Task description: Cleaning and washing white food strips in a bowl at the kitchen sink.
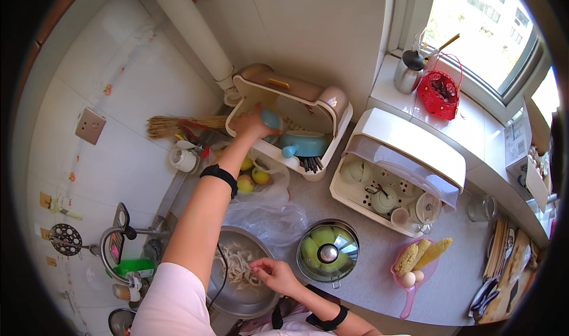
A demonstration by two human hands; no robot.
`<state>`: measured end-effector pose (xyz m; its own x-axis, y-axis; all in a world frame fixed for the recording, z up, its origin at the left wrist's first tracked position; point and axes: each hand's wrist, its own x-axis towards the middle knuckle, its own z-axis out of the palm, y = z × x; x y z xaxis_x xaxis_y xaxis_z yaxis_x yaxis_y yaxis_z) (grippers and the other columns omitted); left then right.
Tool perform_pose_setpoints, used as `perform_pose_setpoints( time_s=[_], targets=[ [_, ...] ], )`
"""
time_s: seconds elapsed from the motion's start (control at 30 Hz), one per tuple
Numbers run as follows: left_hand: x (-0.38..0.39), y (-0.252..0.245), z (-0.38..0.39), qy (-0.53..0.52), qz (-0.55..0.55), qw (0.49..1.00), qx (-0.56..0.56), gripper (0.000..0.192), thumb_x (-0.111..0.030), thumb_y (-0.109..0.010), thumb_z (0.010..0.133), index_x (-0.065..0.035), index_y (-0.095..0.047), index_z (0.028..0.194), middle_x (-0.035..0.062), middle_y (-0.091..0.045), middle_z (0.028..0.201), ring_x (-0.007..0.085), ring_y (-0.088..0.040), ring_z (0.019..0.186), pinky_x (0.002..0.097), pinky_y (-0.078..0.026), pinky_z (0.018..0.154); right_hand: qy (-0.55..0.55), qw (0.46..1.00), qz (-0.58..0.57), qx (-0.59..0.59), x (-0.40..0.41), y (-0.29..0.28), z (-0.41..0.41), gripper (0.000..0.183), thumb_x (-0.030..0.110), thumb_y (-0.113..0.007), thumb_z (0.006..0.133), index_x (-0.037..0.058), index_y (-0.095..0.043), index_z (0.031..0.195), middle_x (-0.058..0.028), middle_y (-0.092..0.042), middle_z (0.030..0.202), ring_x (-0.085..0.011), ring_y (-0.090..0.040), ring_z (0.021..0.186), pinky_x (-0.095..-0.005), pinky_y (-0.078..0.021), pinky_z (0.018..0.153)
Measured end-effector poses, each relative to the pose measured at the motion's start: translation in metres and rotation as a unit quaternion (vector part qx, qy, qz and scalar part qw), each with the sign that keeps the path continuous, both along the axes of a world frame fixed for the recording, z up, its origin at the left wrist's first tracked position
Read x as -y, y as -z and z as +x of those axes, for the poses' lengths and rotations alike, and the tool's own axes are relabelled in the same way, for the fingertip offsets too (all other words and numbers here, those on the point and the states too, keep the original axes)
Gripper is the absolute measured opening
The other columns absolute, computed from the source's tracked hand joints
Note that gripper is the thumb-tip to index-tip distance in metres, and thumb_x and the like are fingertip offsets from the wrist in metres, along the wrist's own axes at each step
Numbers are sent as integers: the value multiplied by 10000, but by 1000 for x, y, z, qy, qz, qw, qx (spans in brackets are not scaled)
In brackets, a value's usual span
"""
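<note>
My left hand (250,123) reaches into a storage box (340,134) with a raised brown lid. Its fingers are around a light blue bowl (270,119), partly hidden by the hand. Next to that bowl sits a blue pot (306,145) with a short handle, and dark chopsticks (311,163) stick out at the box's front. Lower down, my right hand (278,276) is over a metal basin (249,307), its fingertips at pale, soft strips (238,265) of food. Whether a strip is pinched between those fingers is unclear. A black cord (225,269) crosses the basin.
Apples (260,175) lie in a plastic bag (271,216) beside the box. A glass-lidded pot (328,252) holds green fruit. Rightward are a white dish box (342,189) with teaware and a pink strainer (406,305) with corn and eggs. A curved faucet (106,242) rises at left.
</note>
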<state>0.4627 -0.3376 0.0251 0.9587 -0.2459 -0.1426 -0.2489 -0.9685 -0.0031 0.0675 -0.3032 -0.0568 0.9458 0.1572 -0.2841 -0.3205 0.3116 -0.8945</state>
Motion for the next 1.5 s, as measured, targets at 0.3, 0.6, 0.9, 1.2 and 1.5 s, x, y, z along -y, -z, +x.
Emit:
perform_pose_setpoints(
  time_s=[0.3, 0.6, 0.9, 1.2, 1.5],
  targets=[
    [-2, 13, 5, -26, -28, 999, -31, 1109, -520, -831, 490, -267, -323, 1443, 169, -569, 1247, 355, -524, 1183, 544, -423, 937, -15, 999, -28, -4, 19, -3, 6, 206, 125, -593, 923, 4, -657, 1077, -60, -708, 853, -95, -656, 785, -256, -514, 722],
    [-7, 7, -24, -28, -90, 990, 101, 1104, -406, -854, 512, -223, -305, 1452, 282, -476, 1227, 431, -500, 1145, 510, -428, 946, 18, 999, -33, -2, 15, 1, -3, 199, 116, -582, 920, -2, -660, 1061, -81, -716, 843, -110, -678, 782, -262, -522, 714],
    [-18, -5, -25, -7, -312, 934, 174, 1055, -361, -827, 520, -228, -296, 1423, 315, -451, 1202, 454, -490, 1094, 493, -423, 950, 13, 997, -74, -28, 13, -11, -9, 185, 97, -564, 944, -17, -652, 1062, -55, -699, 905, -99, -629, 863, -252, -494, 796],
    [-29, -29, -28, -32, -306, 936, 170, 1113, -389, -839, 518, -244, -251, 1452, 306, -351, 1323, 477, -445, 1169, 501, -428, 971, 66, 993, -93, -5, -5, -1, -28, 190, 90, -585, 906, -14, -658, 1047, -74, -713, 856, -98, -660, 773, -246, -510, 710],
    [-145, -77, -114, -3, -755, 644, -118, 945, -261, -783, 690, -164, -226, 1447, 129, -381, 1340, 276, -429, 1224, 464, -435, 968, 32, 995, -92, -13, -15, -18, -44, 175, 79, -572, 933, -19, -640, 1061, -28, -677, 902, -78, -584, 780, -234, -487, 708]
  ],
)
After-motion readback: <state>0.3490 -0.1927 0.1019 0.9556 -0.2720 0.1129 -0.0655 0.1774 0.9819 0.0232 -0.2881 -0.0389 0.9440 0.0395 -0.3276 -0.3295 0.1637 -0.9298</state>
